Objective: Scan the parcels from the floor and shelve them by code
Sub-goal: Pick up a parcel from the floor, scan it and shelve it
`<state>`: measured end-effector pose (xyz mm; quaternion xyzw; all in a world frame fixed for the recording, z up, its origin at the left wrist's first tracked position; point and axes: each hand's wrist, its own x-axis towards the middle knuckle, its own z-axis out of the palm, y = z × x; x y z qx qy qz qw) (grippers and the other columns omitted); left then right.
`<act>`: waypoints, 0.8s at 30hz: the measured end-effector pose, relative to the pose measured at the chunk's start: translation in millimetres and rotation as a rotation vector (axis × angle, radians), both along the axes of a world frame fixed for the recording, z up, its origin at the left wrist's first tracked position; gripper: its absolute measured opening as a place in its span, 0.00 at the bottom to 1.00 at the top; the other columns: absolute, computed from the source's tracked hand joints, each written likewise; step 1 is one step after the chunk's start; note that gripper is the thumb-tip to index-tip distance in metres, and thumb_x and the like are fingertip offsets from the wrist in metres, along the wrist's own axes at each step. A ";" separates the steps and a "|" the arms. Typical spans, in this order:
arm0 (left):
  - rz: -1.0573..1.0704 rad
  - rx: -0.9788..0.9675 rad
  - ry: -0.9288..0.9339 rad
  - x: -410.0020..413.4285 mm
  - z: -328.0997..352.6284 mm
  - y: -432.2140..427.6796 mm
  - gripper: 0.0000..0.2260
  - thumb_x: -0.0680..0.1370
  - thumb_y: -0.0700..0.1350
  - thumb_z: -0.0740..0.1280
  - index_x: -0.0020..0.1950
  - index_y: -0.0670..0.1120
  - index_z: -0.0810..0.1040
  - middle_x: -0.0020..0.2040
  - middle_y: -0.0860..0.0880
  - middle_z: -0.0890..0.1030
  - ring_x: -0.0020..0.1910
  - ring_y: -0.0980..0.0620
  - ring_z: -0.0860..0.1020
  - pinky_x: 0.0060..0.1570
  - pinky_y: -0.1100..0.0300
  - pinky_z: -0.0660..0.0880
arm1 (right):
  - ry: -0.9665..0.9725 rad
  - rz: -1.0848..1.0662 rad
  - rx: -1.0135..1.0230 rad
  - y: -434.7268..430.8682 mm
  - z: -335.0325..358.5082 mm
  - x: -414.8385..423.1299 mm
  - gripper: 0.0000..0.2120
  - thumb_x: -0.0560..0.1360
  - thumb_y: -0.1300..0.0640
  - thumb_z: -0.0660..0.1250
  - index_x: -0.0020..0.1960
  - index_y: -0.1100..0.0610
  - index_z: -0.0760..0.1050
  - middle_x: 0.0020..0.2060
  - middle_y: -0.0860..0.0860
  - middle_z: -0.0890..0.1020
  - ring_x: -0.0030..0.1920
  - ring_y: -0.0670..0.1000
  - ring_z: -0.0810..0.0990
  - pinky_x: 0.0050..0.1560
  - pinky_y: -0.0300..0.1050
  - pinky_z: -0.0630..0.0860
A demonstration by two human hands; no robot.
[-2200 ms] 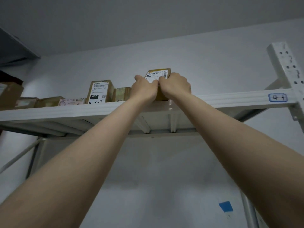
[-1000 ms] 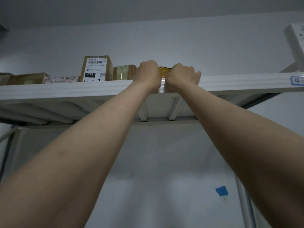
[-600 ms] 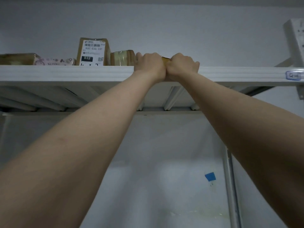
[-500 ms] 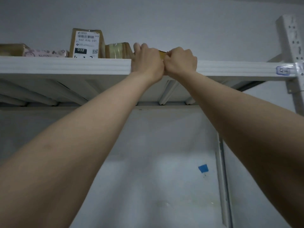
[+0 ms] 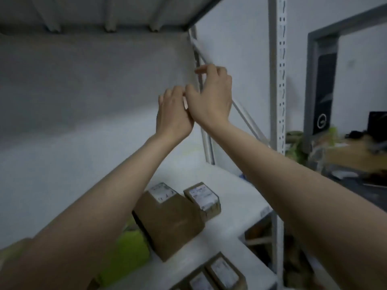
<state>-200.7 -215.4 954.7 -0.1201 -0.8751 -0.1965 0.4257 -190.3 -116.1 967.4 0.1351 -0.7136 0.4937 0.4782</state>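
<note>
The parcel that both hands pressed onto the top shelf half a second ago is out of sight. The view has swung down, and only the ribbed underside of that upper shelf (image 5: 104,13) shows along the top of the frame. The left hand (image 5: 173,114) and right hand (image 5: 211,97) have come off it and now hang in mid-air at centre frame, backs to the camera. They touch at the thumb side, and their fingers are loosely curled and hold nothing.

Below them, a white lower shelf (image 5: 234,185) carries other parcels. A large brown parcel (image 5: 171,222) stands tilted, with a white label on its top face. A smaller labelled parcel (image 5: 203,197) sits just beside it to the right. Two more labelled parcels (image 5: 222,273) lie at the bottom edge. A blurred yellow-green item (image 5: 125,248) lies to the left of the large one.

A perforated white upright (image 5: 279,80) runs down the right of the frame, and beyond it is a wooden tabletop (image 5: 351,151) with cluttered things.
</note>
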 end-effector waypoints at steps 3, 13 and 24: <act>-0.136 0.166 -0.292 -0.9 -94.6 38.1 0.07 0.81 0.46 0.60 0.56 0.47 0.75 0.60 0.45 0.76 0.61 0.45 0.72 0.54 0.58 0.67 | -0.197 -0.037 0.053 49.9 -101.1 -2.2 0.17 0.73 0.56 0.66 0.61 0.55 0.74 0.61 0.52 0.75 0.63 0.53 0.70 0.55 0.43 0.66; -0.249 0.233 -1.196 55.3 -390.3 162.6 0.12 0.84 0.45 0.61 0.42 0.45 0.73 0.40 0.49 0.75 0.42 0.50 0.73 0.42 0.58 0.69 | -1.013 -0.165 0.203 229.0 -405.5 76.4 0.07 0.75 0.57 0.66 0.53 0.52 0.77 0.54 0.51 0.78 0.54 0.53 0.77 0.50 0.49 0.76; -0.094 0.056 -1.590 102.7 -641.6 222.8 0.19 0.80 0.48 0.64 0.48 0.29 0.77 0.48 0.31 0.80 0.48 0.33 0.80 0.47 0.44 0.77 | -1.491 -0.091 0.232 293.2 -627.4 134.2 0.13 0.76 0.58 0.66 0.60 0.56 0.78 0.61 0.55 0.77 0.58 0.57 0.78 0.57 0.49 0.76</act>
